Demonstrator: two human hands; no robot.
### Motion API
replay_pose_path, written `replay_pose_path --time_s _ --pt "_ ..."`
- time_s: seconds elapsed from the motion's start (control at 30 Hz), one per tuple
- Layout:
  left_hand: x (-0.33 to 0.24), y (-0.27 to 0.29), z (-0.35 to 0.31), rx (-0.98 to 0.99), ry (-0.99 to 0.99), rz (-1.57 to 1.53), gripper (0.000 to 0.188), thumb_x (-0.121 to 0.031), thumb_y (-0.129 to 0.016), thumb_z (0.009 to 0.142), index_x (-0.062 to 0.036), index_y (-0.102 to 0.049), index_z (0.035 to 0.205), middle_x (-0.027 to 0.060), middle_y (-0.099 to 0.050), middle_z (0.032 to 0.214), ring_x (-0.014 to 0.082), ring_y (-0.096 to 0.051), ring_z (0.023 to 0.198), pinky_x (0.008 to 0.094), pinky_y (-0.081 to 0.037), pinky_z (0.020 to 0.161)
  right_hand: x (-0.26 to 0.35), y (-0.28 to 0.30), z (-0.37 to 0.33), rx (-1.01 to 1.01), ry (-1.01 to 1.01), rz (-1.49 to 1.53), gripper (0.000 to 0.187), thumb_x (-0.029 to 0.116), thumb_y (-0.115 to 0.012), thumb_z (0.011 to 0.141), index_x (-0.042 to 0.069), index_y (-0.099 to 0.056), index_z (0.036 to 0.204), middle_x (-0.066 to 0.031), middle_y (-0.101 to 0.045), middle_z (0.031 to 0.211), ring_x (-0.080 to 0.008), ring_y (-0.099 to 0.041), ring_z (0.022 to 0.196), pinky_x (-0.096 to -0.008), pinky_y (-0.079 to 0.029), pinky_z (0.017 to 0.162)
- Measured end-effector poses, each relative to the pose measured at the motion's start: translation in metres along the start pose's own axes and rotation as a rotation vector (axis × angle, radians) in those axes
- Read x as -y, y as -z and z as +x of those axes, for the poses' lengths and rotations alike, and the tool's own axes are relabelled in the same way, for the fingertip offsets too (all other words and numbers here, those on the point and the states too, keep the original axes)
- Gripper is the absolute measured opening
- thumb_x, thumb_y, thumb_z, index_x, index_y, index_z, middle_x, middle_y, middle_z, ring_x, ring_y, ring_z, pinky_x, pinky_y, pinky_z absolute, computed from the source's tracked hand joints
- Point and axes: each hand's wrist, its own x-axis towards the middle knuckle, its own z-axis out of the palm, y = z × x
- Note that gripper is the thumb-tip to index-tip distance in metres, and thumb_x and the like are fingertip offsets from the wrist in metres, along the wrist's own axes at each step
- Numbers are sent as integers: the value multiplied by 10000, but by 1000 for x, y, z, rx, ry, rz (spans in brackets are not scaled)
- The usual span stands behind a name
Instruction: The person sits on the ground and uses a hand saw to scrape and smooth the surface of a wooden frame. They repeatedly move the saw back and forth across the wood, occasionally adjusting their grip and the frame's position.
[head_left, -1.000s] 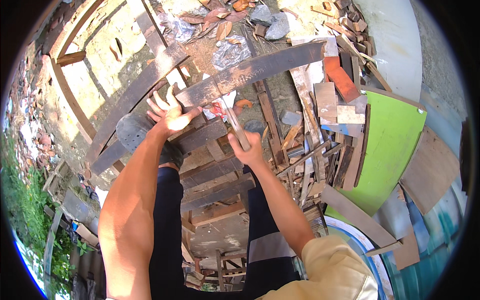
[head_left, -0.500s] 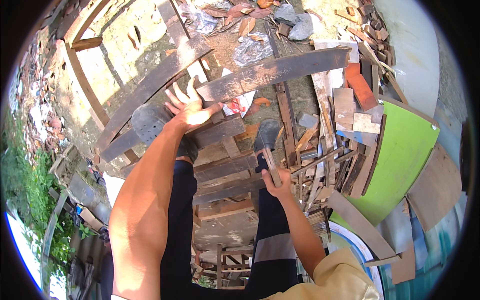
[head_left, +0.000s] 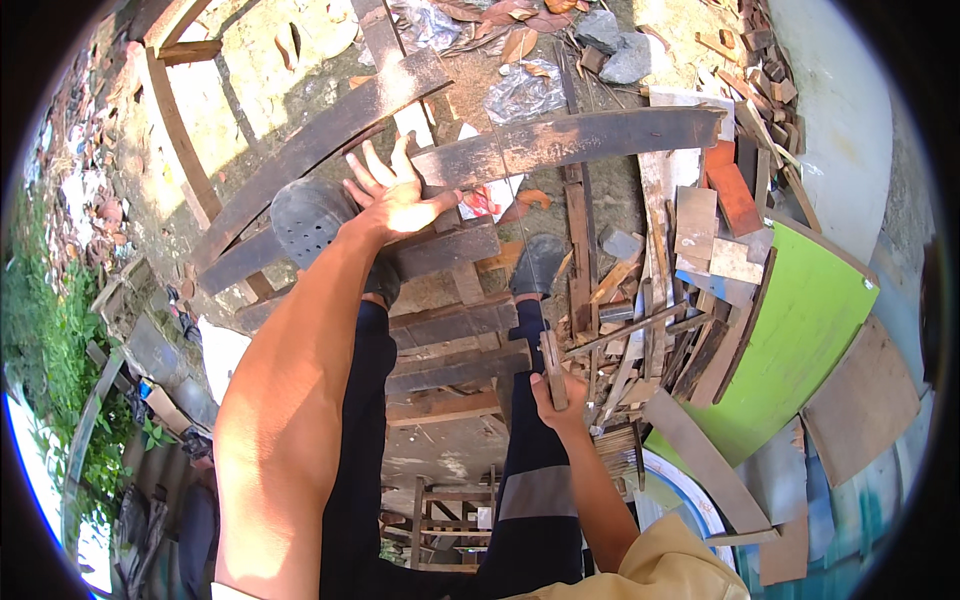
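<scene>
My left hand [head_left: 392, 190] lies with fingers spread over the left end of a dark, worn plank [head_left: 570, 138], pressing beside the wooden slats under it. The plank runs out to the right, unsupported as far as I can see. In my right hand [head_left: 562, 394] is the wooden handle of a handsaw [head_left: 553, 370]. Its blade shows edge-on as a thin line that runs up across the plank; I cannot tell how deep any cut is. My left shoe [head_left: 308, 222] stands on the timber close to my left hand, and my right shoe [head_left: 540, 265] is below the plank.
Beneath me is a slatted wooden frame [head_left: 450, 365]. Scrap wood [head_left: 690, 340] and a green board [head_left: 800, 330] are heaped at the right. Clear plastic [head_left: 525, 95], grey stones [head_left: 625, 55] and dry leaves lie beyond the plank. Plants [head_left: 60, 350] grow at the far left.
My right hand has drawn the saw handle back toward my body. My left hand keeps its place on the plank. The whole view has shifted slightly.
</scene>
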Motion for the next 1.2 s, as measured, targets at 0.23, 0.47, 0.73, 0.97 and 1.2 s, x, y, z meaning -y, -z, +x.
replay_pose_path --time_s 0.23,0.47,0.73,0.97,1.2 --pt "-10 3 1 2 -5 10 1344 -825 -675 702 -197 101 1602 321 275 1593 554 269 1448 698 88 1144 63 -61 205 -68 -139 38 288 173 -686 932 18 -600 705 2 -504 550 -76 -450 527 -317 -364 500" --pt "11 -4 3 -19 33 20 1336 -813 -699 691 -221 76 1604 318 253 1602 551 248 1458 701 70 1146 127 5 48 17 -245 -6 344 132 -709 903 22 -513 643 -41 -464 529 -106 -426 458 -326 -349 449" --pt "4 0 1 -18 16 4 1327 -808 -712 681 -241 55 1604 318 244 1605 549 248 1459 707 71 1142 115 -3 86 59 -247 -10 129 125 -675 890 7 -665 837 -139 -556 575 -272 -594 505 -363 -475 537" --pt "11 -11 7 -77 -6 -13 1306 -802 -731 663 -278 7 1604 319 222 1612 547 260 1456 720 73 1130 103 -47 186 12 -269 -24 284 211 -695 863 -20 -595 731 -175 -584 570 -331 -589 529 -437 -457 562" --pt "11 -4 4 -34 -6 -65 1303 -803 -720 673 -266 15 1605 315 235 1610 546 287 1445 718 80 1128 173 17 29 -5 -339 3 309 108 -709 905 19 -538 663 -16 -464 542 -89 -425 513 -314 -367 492"
